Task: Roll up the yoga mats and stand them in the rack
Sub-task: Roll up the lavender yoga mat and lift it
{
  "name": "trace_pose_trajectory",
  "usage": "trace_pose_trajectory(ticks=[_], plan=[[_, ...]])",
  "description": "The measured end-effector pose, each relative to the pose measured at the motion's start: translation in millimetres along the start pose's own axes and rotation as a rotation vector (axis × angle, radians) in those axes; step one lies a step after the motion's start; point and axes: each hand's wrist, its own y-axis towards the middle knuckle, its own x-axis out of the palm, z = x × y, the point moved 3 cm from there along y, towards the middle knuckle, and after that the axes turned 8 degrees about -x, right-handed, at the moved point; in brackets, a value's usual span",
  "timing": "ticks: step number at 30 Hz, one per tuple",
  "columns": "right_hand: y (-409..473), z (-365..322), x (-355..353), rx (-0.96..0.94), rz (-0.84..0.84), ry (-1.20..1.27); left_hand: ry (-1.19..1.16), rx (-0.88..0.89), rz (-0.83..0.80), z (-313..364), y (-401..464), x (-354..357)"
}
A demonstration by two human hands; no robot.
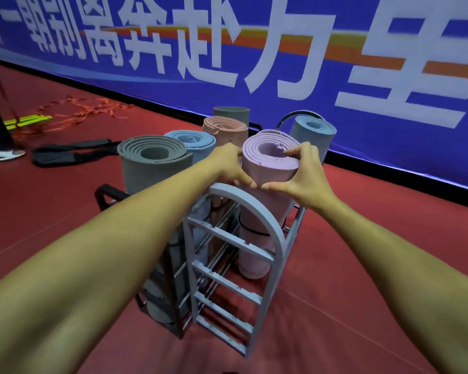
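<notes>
A rolled lilac yoga mat [265,168] stands upright in the grey metal rack [257,211]. My left hand [230,166] grips its left side near the top. My right hand [305,171] wraps the right side, its fingers hooked over the top rim into the roll. Several other rolled mats stand in the rack: a grey one [152,163] at the left, a light blue one [192,143], a salmon one [224,130], a dark grey one [231,114] behind it and a blue-grey one [312,133] at the far right.
The rack stands on a red floor [362,238] close to a blue banner wall [281,49]. Black straps [73,152] lie on the floor to the left, with orange ribbons [87,112] and a yellow-green object [27,121] beyond them.
</notes>
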Motion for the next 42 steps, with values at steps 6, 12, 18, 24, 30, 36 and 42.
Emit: trace_pose_trajectory(ticks=[6, 12, 18, 24, 30, 36, 42], plan=[[4.7, 44.0, 10.8, 0.198, 0.068, -0.133, -0.315, -0.01, -0.126, 9.7, 18.1, 10.5], [35.1, 69.2, -11.4, 0.396, 0.005, -0.241, -0.089, 0.148, -0.237, 39.6, 35.0, 21.2], [28.3, 65.4, -17.7, 0.309, -0.162, -0.196, 0.184, 0.177, -0.089, 51.4, 45.4, 17.7], [10.4, 47.8, -31.2, 0.294, -0.266, -0.137, 0.268, 0.172, -0.098, 59.4, 35.3, 22.8], [-30.2, 24.1, -65.7, 0.263, -0.329, -0.107, 0.277, 0.181, -0.113, 78.5, 8.3, 17.0], [-93.5, -20.8, -139.7, 0.217, -0.253, -0.118, 0.221, 0.37, -0.053, 138.9, -60.7, 18.6], [-172.7, -88.5, -234.1, 0.063, -0.072, -0.221, -0.021, 0.66, 0.006, 210.7, -176.7, 54.7]])
